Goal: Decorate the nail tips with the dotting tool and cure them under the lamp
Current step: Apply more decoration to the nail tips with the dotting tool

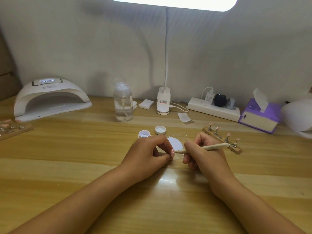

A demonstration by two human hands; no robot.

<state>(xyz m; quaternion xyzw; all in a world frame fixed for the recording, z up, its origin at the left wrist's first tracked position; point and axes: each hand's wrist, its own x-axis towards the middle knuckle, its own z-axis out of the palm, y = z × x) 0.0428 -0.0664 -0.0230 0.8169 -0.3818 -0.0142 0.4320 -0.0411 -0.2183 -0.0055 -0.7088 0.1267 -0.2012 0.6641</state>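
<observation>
Far left on the table [84, 149] sits the curing lamp [50, 98]. Your left hand [146, 152] rests knuckles-up near centre, thumb and curled fingers pinching a pink nail tip [172, 153]. Your right hand [206, 155] grips the dotting tool [202, 147] like a pen, its metal end meeting that tip. The wooden tip stand [236, 149] lies just beyond.

Wooden table [67, 166] with curing lamp [50, 97], bottle [122, 105], tissue box [260, 115]
</observation>
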